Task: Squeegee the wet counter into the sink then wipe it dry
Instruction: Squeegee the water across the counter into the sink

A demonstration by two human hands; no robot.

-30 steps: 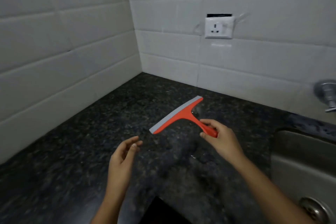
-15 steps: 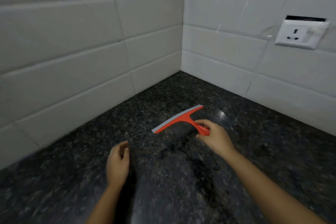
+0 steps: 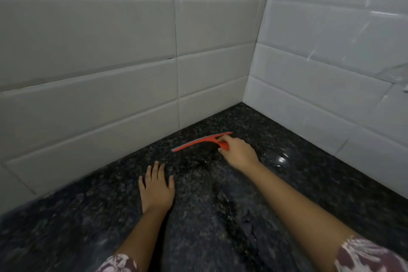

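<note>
While left hand (image 3: 157, 190) lies flat, right hand (image 3: 237, 151) grips squeegee (image 3: 199, 141).

Bare forearms; short sleeves (image 3: 366, 256), seemingly maroon with a blurred white print.

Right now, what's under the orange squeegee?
The dark speckled counter lies under the orange squeegee, with wet streaks nearer the camera. The blade hides whatever sits right beneath it. The right hand covers its handle; the left hand rests flat on the counter.

A home kitchen is suggested by the speckled dark granite counter (image 3: 220, 216) and white-tiled corner walls (image 3: 110, 73).
</note>
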